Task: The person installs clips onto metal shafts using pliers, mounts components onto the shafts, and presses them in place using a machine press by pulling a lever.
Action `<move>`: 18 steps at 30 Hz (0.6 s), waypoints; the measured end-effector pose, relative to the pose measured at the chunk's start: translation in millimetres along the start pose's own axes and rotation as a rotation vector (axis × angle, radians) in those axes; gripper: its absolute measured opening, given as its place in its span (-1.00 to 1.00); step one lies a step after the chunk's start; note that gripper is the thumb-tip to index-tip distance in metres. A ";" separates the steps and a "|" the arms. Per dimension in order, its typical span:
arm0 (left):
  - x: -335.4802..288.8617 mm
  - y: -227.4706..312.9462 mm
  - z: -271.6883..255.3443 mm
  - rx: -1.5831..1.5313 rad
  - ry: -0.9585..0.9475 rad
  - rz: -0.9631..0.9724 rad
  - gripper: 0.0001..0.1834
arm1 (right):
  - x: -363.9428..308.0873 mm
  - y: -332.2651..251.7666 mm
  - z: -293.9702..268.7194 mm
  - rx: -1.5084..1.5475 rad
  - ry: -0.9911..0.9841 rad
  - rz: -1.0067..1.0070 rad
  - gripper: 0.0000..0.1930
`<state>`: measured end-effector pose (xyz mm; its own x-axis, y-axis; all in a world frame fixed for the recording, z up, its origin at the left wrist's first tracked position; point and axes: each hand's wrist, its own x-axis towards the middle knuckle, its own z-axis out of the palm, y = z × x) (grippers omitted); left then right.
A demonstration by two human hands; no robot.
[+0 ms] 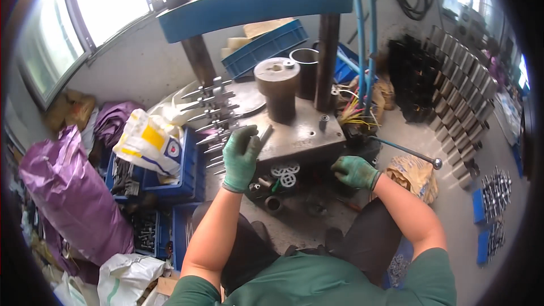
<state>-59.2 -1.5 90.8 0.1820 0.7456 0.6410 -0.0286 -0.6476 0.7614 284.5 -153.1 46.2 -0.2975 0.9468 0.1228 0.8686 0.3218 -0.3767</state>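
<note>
My left hand (240, 157), in a green work glove, is raised at the left front edge of the press table (297, 141). Its fingers and thumb are bent around the lower end of a short metal rod (266, 135), which slants up to the right. My right hand (356, 171), gloved the same, hangs in front of the table's right corner. Its fingers are curled, and what they hold, if anything, is hidden. Left of the table, a rack (218, 105) carries several pointed metal shafts. A round steel block (277, 79) stands on the table, with a small ring on top.
A blue press beam (258, 8) spans between posts above the table. On the right, a ball-ended lever (405, 152) sticks out near stacked metal cylinders (462, 102). Blue crates (192, 164) and a purple sack (73, 198) stand at left. Ring-shaped parts (287, 178) lie below the table edge.
</note>
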 end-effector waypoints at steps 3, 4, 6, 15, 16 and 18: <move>12.3 8.7 -26.9 -0.333 0.251 -0.235 -0.68 | 1.9 27.6 42.9 0.037 -0.234 0.082 -0.64; 18.2 11.6 -32.2 -0.396 0.335 -0.289 -0.64 | 0.7 26.5 46.9 0.061 -0.311 0.094 -0.62; 34.9 7.6 -40.6 -0.610 0.425 -0.289 -0.59 | -2.8 23.7 52.9 0.053 -0.390 0.090 -0.60; 91.8 -49.7 -70.2 -1.157 0.463 -0.419 -0.73 | 18.2 14.5 40.0 0.144 -0.447 0.208 -0.58; 93.7 -50.5 -71.0 -1.248 0.407 -0.400 -0.75 | 21.1 14.4 40.7 0.119 -0.411 0.194 -0.57; 94.0 -52.6 -59.8 -1.337 0.336 -0.285 -0.83 | 24.0 16.2 42.5 0.093 -0.395 0.190 -0.59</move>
<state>-99.3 112.1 116.8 0.1050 0.9486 0.2984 -0.9651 0.0247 0.2608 274.7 -125.3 4.0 -0.2805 0.9084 -0.3099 0.8885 0.1235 -0.4420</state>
